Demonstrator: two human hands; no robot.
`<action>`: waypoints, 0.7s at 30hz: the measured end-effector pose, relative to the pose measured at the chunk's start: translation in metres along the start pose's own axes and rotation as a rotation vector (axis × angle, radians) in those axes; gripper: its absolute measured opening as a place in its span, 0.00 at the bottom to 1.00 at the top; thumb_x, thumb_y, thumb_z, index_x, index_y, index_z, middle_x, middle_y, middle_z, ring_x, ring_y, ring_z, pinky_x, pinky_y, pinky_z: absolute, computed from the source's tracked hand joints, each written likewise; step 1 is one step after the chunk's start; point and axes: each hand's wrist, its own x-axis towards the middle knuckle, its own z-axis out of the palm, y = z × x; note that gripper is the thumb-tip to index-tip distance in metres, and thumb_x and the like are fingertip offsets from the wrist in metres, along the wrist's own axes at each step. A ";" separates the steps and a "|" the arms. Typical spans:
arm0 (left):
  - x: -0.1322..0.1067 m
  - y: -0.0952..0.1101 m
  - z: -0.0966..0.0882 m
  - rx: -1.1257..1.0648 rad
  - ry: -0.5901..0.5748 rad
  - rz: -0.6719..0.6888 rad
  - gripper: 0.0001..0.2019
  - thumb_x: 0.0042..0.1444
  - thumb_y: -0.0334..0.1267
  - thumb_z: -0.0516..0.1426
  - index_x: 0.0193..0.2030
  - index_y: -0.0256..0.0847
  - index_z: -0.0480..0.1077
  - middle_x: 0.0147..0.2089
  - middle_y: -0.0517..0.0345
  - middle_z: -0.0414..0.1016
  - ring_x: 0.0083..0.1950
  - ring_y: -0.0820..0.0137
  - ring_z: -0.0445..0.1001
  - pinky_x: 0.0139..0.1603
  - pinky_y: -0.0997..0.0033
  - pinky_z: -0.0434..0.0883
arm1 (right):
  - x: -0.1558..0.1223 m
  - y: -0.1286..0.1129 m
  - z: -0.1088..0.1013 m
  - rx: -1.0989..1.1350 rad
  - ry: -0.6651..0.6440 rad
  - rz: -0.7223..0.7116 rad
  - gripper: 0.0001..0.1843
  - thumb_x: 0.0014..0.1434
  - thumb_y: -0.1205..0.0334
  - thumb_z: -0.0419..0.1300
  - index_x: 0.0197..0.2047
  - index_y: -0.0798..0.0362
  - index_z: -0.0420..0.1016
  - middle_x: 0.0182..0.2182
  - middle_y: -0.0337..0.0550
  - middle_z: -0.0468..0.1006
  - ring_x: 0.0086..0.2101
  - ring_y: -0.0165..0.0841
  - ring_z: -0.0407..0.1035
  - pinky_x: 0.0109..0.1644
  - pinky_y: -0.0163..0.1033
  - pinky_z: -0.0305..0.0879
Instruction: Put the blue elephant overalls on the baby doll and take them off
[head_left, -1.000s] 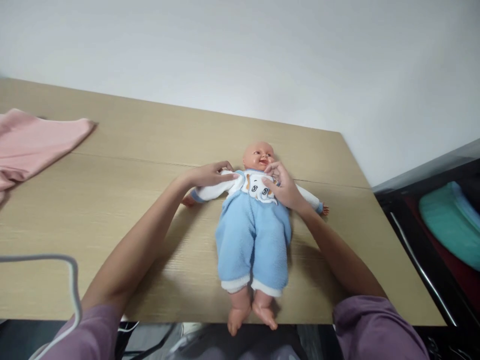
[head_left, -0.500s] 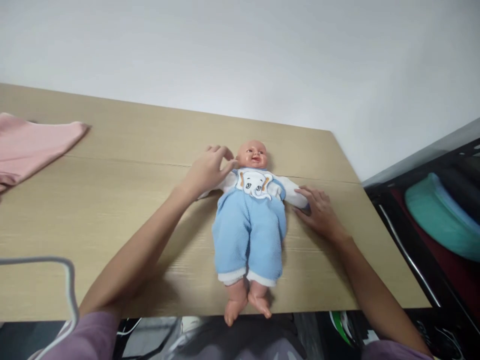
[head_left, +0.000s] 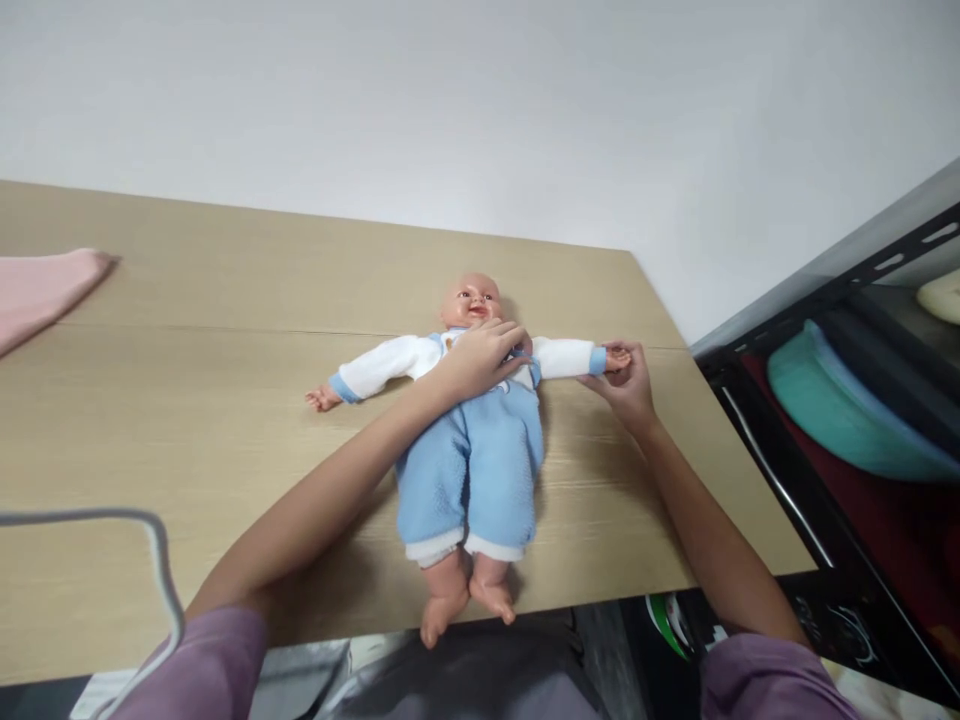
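1 doll (head_left: 504,470) has the right grip (head_left: 631,392) pinching its hand (head_left: 619,360), left grip (head_left: 480,358) unclear.

A bald, barefoot doll (head_left: 504,460) in blue and white lies face-up on the table (head_left: 225,425), arms outspread.

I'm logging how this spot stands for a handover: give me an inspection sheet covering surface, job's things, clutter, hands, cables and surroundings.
Surface: wood-toned table, a seam running across it.
Job's things: doll lying face up in a blue-and-white outfit, feet at the near edge.
Clutter: pink cloth at far left, cut off by the frame.
Hands: left hand on the doll's chest; right hand at the doll's hand and blue cuff; grip firmness unclear.
Cables: pale cord at lower left, ends unseen.
Surroundings: pale wall behind; black rack at right, with a teal basin-like item.
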 end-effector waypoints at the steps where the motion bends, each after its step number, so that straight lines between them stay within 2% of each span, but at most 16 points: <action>1: -0.001 0.000 0.000 -0.028 0.021 0.022 0.12 0.79 0.44 0.54 0.51 0.39 0.74 0.49 0.44 0.81 0.52 0.54 0.79 0.53 0.57 0.71 | 0.005 -0.002 0.007 0.046 0.008 -0.009 0.41 0.45 0.48 0.86 0.54 0.42 0.70 0.53 0.42 0.78 0.54 0.41 0.79 0.61 0.46 0.78; 5: -0.006 0.001 -0.001 -0.052 0.097 0.099 0.15 0.82 0.47 0.49 0.52 0.39 0.72 0.49 0.44 0.80 0.51 0.56 0.79 0.51 0.59 0.71 | 0.021 -0.015 0.042 0.027 0.013 -0.059 0.41 0.49 0.47 0.84 0.59 0.41 0.70 0.60 0.45 0.77 0.58 0.42 0.77 0.61 0.46 0.79; 7: -0.010 0.001 -0.001 -0.045 0.132 0.137 0.16 0.82 0.47 0.49 0.53 0.40 0.72 0.50 0.45 0.81 0.51 0.56 0.80 0.53 0.58 0.71 | 0.022 -0.021 0.059 -0.058 0.011 -0.134 0.38 0.54 0.50 0.82 0.63 0.42 0.72 0.62 0.48 0.77 0.56 0.43 0.78 0.58 0.47 0.80; 9: -0.015 0.000 -0.002 -0.064 0.172 0.184 0.14 0.82 0.47 0.50 0.54 0.41 0.72 0.51 0.45 0.83 0.53 0.57 0.81 0.55 0.57 0.71 | 0.017 -0.026 0.074 -0.192 -0.022 -0.259 0.34 0.59 0.57 0.78 0.65 0.42 0.74 0.60 0.48 0.80 0.53 0.44 0.78 0.56 0.50 0.80; 12: -0.022 -0.001 -0.004 -0.090 0.250 0.256 0.12 0.81 0.47 0.53 0.56 0.43 0.72 0.52 0.46 0.84 0.54 0.59 0.82 0.57 0.56 0.72 | 0.004 -0.029 0.088 -0.372 -0.130 -0.464 0.27 0.63 0.66 0.70 0.64 0.42 0.78 0.55 0.49 0.82 0.53 0.47 0.77 0.58 0.55 0.77; 15: -0.024 -0.001 -0.005 -0.121 0.325 0.282 0.09 0.81 0.45 0.55 0.55 0.45 0.73 0.51 0.48 0.85 0.53 0.61 0.82 0.56 0.57 0.72 | -0.007 -0.030 0.091 -0.441 -0.231 -0.563 0.22 0.64 0.67 0.66 0.60 0.43 0.79 0.56 0.51 0.82 0.55 0.50 0.77 0.60 0.58 0.74; 18: -0.022 -0.001 -0.005 -0.192 0.326 0.217 0.08 0.80 0.44 0.55 0.54 0.44 0.73 0.51 0.48 0.84 0.53 0.60 0.81 0.57 0.57 0.73 | -0.013 -0.034 0.087 -0.397 -0.325 -0.543 0.18 0.62 0.64 0.67 0.55 0.45 0.81 0.58 0.51 0.82 0.56 0.53 0.76 0.62 0.62 0.70; 21: -0.019 -0.002 -0.004 -0.223 0.249 0.091 0.10 0.79 0.46 0.55 0.53 0.43 0.73 0.51 0.47 0.83 0.53 0.59 0.80 0.56 0.57 0.73 | -0.018 -0.039 0.084 -0.167 -0.344 -0.344 0.11 0.65 0.55 0.67 0.50 0.44 0.83 0.54 0.47 0.83 0.57 0.52 0.75 0.66 0.62 0.67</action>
